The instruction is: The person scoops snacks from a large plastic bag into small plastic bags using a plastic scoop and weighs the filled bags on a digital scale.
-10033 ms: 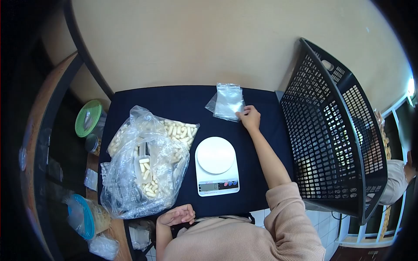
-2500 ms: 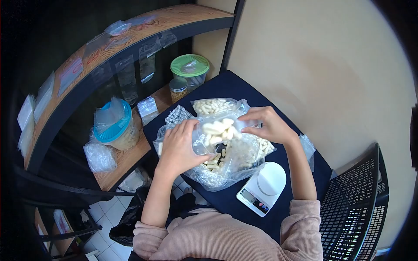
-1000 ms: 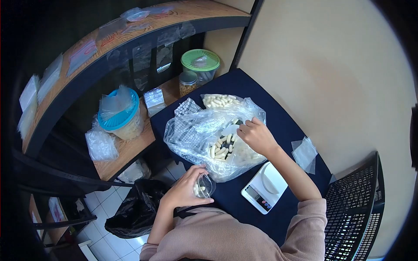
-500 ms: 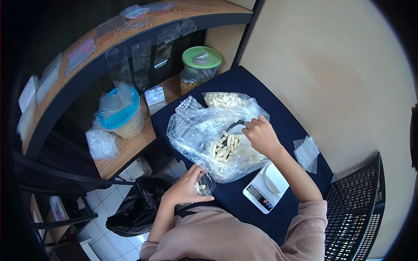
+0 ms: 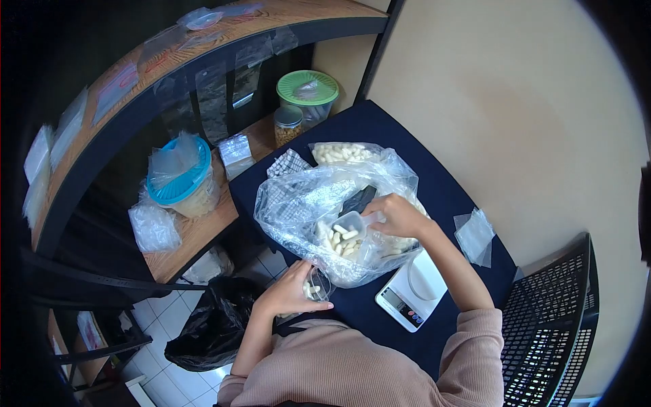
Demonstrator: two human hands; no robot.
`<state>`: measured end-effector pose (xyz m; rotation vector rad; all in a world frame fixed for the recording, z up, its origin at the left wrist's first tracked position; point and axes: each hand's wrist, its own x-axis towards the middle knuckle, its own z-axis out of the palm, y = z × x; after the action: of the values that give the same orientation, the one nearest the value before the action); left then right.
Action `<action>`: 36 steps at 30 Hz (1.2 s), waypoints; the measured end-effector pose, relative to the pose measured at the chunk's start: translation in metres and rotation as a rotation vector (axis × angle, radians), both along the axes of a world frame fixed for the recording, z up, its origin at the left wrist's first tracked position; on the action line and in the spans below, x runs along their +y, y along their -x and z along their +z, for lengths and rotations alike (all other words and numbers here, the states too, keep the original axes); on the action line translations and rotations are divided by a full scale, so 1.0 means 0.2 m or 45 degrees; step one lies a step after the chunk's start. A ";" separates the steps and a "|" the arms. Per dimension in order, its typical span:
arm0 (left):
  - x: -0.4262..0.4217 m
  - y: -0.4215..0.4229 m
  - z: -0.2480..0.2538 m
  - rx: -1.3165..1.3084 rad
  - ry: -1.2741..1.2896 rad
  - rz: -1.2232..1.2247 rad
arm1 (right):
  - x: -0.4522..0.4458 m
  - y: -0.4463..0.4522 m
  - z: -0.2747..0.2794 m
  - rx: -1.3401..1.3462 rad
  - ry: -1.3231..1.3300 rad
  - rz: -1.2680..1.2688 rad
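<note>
My right hand (image 5: 395, 216) grips the handle of a translucent plastic scoop (image 5: 352, 222) inside a large clear plastic bag (image 5: 285, 203). A few white finger-shaped pieces (image 5: 346, 233) lie in the scoop, with more of them below it in the bag. Near the table's front edge, my left hand (image 5: 293, 292) is wrapped around a small clear cup (image 5: 319, 283) with some of the same white pieces at its bottom. To the right of the bag sits a white digital kitchen scale (image 5: 411, 292); its display cannot be read.
A filled clear bag (image 5: 344, 152) and a checked cloth (image 5: 288, 164) lie behind the big bag. Flat plastic bags (image 5: 475, 236) rest at the table's right, beside a black basket (image 5: 553, 325). Lidded tubs (image 5: 180, 173) and a jar (image 5: 288, 127) stand on the shelf. A black bag (image 5: 213, 325) is at lower left.
My right hand has tipped the scoop and brought it lower and leftward over the white pieces, and some now sit in it. The left hand stays around the cup.
</note>
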<state>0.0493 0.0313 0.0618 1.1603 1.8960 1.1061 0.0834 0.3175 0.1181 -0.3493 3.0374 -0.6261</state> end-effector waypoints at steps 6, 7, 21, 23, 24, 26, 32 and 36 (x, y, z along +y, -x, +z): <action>-0.03 0.01 0.04 -0.019 -0.014 0.032 | 0.00 -0.04 0.00 -0.147 0.383 -0.062; -0.04 0.01 0.04 0.000 -0.008 0.034 | 0.01 -0.05 0.00 -0.147 0.382 -0.058; -0.22 0.04 0.32 -0.128 -0.204 -0.234 | 0.12 -0.21 0.11 0.046 0.548 -0.326; -0.19 0.06 0.44 -0.015 -0.209 -0.106 | 0.13 -0.22 0.15 0.058 0.544 -0.324; -0.16 0.06 0.49 0.098 -0.218 0.017 | 0.13 -0.21 0.18 0.074 0.535 -0.325; -0.05 0.06 0.59 0.500 -0.059 0.332 | 0.12 -0.21 0.26 0.107 0.540 -0.329; 0.16 0.12 0.51 0.650 -0.088 0.456 | -0.07 -0.18 0.59 0.201 0.296 -0.129; 0.23 0.09 0.51 0.656 -0.198 0.422 | -0.33 -0.17 0.69 0.372 -0.175 0.041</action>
<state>0.0317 0.0764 0.1642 1.3453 2.5057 1.2292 0.1182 0.2524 0.2557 -0.5266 3.3188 -0.3923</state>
